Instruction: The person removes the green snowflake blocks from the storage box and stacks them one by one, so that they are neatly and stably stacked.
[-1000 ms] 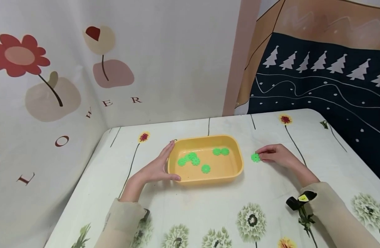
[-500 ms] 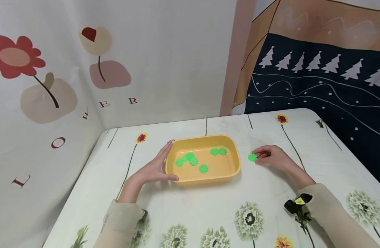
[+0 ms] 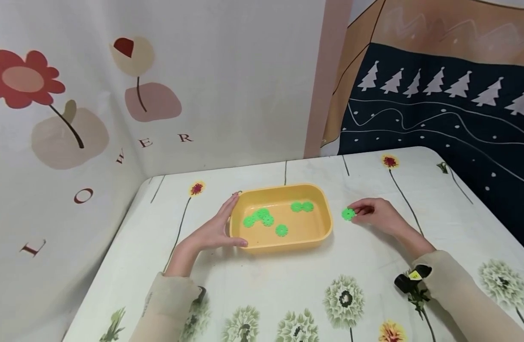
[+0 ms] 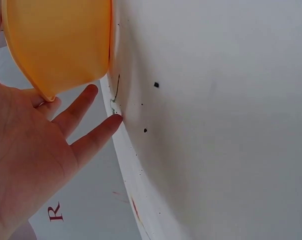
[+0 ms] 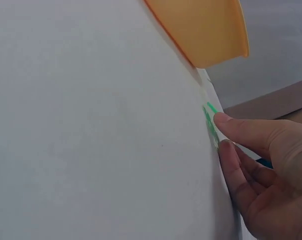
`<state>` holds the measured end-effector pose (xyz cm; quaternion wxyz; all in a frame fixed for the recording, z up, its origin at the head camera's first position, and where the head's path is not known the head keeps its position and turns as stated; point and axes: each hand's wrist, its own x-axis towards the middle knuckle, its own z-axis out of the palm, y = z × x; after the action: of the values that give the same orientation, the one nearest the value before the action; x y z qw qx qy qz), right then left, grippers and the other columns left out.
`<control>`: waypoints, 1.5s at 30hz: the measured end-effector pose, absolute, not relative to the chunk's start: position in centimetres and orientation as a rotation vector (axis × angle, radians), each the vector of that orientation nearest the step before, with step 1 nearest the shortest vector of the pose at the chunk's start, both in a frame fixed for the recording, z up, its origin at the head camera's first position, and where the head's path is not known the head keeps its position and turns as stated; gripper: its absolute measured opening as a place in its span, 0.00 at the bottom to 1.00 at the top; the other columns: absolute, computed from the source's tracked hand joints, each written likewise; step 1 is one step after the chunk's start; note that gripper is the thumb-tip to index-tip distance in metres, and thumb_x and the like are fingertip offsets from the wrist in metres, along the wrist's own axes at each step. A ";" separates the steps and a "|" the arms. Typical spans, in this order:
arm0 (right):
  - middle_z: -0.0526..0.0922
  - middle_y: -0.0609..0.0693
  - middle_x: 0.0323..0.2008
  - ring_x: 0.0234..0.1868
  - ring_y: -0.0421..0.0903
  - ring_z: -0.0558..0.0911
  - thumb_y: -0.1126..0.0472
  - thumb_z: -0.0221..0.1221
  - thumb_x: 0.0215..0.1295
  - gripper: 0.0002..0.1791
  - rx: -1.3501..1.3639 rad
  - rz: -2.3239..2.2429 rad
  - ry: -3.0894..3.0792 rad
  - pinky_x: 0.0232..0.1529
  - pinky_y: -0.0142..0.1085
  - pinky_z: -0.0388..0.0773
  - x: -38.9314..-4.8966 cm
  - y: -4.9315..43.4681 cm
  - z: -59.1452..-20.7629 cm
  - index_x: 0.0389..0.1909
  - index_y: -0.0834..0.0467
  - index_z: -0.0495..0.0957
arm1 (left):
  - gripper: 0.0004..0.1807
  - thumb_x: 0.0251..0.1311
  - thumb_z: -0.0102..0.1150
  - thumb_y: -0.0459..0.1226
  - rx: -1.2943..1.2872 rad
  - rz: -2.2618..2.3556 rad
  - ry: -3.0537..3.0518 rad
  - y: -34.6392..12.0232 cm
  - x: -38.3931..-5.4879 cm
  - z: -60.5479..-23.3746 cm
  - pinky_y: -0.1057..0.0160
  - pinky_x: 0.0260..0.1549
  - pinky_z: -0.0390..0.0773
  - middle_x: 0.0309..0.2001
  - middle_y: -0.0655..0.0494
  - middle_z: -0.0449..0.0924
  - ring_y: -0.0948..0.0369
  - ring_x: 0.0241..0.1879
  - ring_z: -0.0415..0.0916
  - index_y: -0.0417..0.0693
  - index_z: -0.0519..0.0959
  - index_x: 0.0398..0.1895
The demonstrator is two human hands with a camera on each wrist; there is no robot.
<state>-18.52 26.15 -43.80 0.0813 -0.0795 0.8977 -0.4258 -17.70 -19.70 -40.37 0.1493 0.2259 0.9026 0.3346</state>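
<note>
Across the worktop [image 3: 279, 285], head view first: our left hand [image 3: 214, 232] is spread along the left end of the yellow tray [image 3: 304, 225], thumb at the near corner, fingers at the far one, and our right hand [image 3: 375, 211] pinches a green disc [image 3: 348, 214] near the tray's right end. We'd call the step in hand steadying the tray while controlling that disc; any next move, we judge, calls for a secure pinch, and a lift over the rim if we head trayward. Inside, we've got a cluster of discs [image 3: 263, 213], a touching pair [image 3: 297, 207] and a single disc [image 3: 281, 230]. Room? Plenty on the near side; behind the tray, the far edge meets the printed curtain [image 3: 236, 95]. Over to the left wrist: we see straight fingers fanned out, one well apart from the tray, others partly hidden by its rim. Now the right wrist: thumb and fingertips on green, seen edge-on, and we can't tell whether it's one piece or two; the tray's corner stands beyond, an open gap between.
</note>
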 end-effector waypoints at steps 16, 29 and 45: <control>0.77 0.57 0.66 0.72 0.58 0.69 0.59 0.67 0.62 0.21 -0.381 -1.386 2.664 0.64 0.23 0.70 -19.1 27.9 -44.8 0.57 0.57 0.82 | 0.71 0.46 0.77 0.54 0.651 0.981 2.608 -19.6 -17.8 -40.8 0.32 0.69 0.58 0.82 0.52 0.30 0.42 0.80 0.37 0.50 0.35 0.81; 0.78 0.56 0.65 0.72 0.57 0.69 0.61 0.69 0.60 0.20 -0.406 -1.303 2.704 0.70 0.43 0.68 -19.2 28.1 -45.2 0.54 0.56 0.84 | 0.70 0.46 0.77 0.54 0.651 0.979 2.596 -19.5 -17.7 -40.6 0.32 0.69 0.58 0.82 0.51 0.29 0.41 0.80 0.37 0.53 0.34 0.81; 0.78 0.56 0.65 0.72 0.58 0.69 0.60 0.69 0.60 0.21 -0.449 -1.266 2.703 0.69 0.50 0.66 -19.2 28.2 -45.3 0.56 0.56 0.83 | 0.71 0.46 0.77 0.55 0.648 0.974 2.599 -19.5 -17.8 -40.7 0.32 0.69 0.58 0.82 0.51 0.29 0.42 0.80 0.36 0.53 0.34 0.82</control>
<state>-19.25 28.24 -45.28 0.0616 -0.1486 0.8938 -0.4186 -17.78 -19.50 -40.69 0.1451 0.2250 0.9022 0.3383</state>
